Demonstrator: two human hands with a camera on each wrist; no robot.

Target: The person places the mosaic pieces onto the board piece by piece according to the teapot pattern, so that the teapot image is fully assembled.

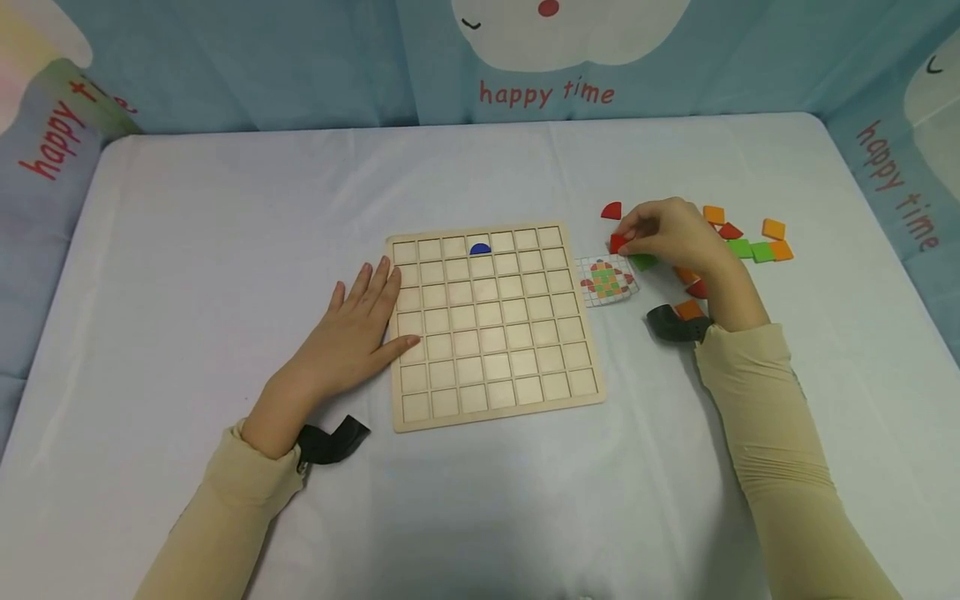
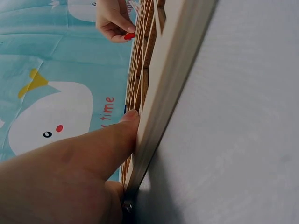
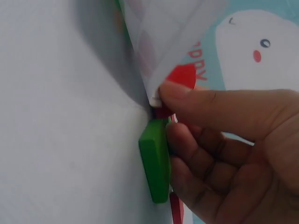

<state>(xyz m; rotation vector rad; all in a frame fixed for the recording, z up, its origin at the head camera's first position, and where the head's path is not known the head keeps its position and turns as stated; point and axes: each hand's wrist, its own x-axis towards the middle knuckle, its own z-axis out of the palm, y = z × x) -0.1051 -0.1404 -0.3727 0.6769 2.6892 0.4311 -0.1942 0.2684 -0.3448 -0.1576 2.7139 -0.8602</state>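
Observation:
My left hand (image 1: 348, 333) lies with spread, straight fingers along the left edge of a wooden grid board (image 1: 495, 413), its thumb over a cell on that side. A blue half-round piece (image 1: 480, 249) sits in the board's top row. To the board's upper right, my right hand (image 1: 678, 237) pinches a red piece (image 1: 617, 243) between thumb and fingertips. In the right wrist view the red piece (image 3: 183, 77) shows at the thumb tip, beside the lifted corner of a pattern card (image 3: 173, 32). A green piece (image 3: 154, 161) stands just below the fingers.
The printed pattern card (image 1: 607, 279) extends from the board's right side. Several orange, green and red pieces (image 1: 740, 248) are scattered around and beyond my right hand. A red quarter-round piece (image 1: 612, 210) lies farther back. A patterned curtain (image 1: 300, 67) borders the white table (image 1: 225, 208).

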